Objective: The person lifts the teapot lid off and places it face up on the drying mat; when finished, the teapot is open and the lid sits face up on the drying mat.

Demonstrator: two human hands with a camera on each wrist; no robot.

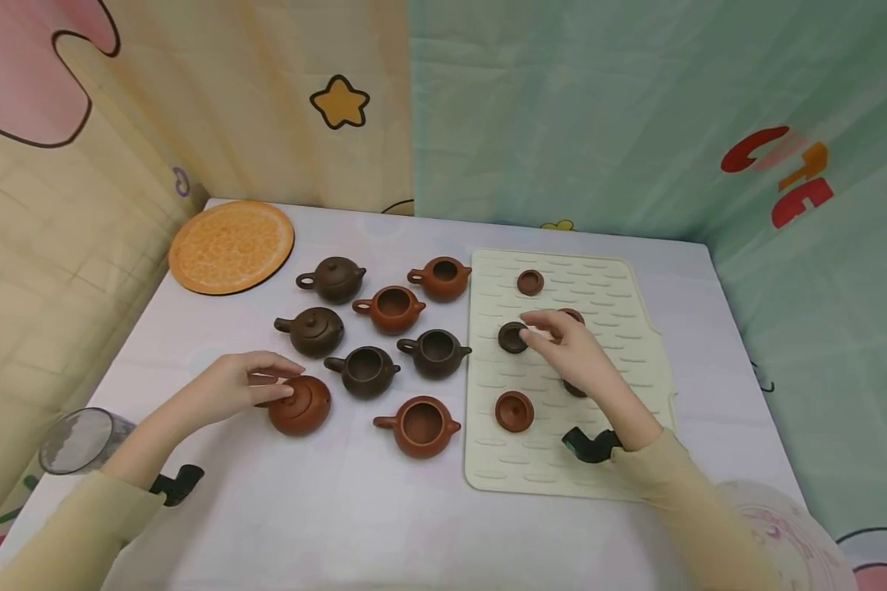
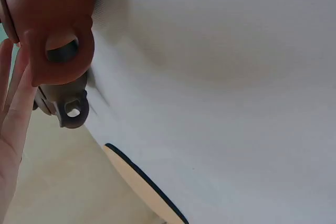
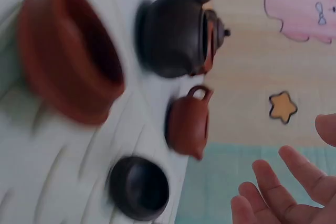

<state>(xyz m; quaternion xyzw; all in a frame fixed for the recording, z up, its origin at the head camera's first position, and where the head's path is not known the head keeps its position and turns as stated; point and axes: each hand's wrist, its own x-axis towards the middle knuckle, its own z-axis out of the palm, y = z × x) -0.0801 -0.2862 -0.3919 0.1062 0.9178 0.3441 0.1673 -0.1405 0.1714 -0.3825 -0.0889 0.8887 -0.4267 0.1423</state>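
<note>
One drinking glass (image 1: 81, 443) is seen at 8 o'clock on the white counter (image 1: 377, 525), 12 o'clock being the far side. It is partly hidden by the left forearm, so it could be knocked over if the elbow were swung outward. At 6 o'clock, an uncovered red teapot (image 1: 421, 450) is placed; its spout, pointed to 3 o'clock, could be chipped if it were brushed by a sleeve.

A little deeper, at 8 o'clock, the covered red teapot (image 1: 306, 419) is reached over by the left hand (image 1: 244, 382). Its fingers and thumb are held apart near the lid; whether any pressure is given cannot be told. If the knob were caught by the thumb, the lid could be tipped.

At 3 o'clock, the right hand (image 1: 571, 351) is held with spread fingers beside a dark lid (image 1: 512, 337) on the pale mat (image 1: 503, 468); no grip is shown. Because this lid is laid hollow side up, only its rim is offered, and it could be dropped. A red lid (image 1: 575, 314), half covered by the hand, could be pushed aside unnoticed. At 2 o'clock, another small lid (image 1: 530, 282) could be confused with it, the colours being close.
</note>
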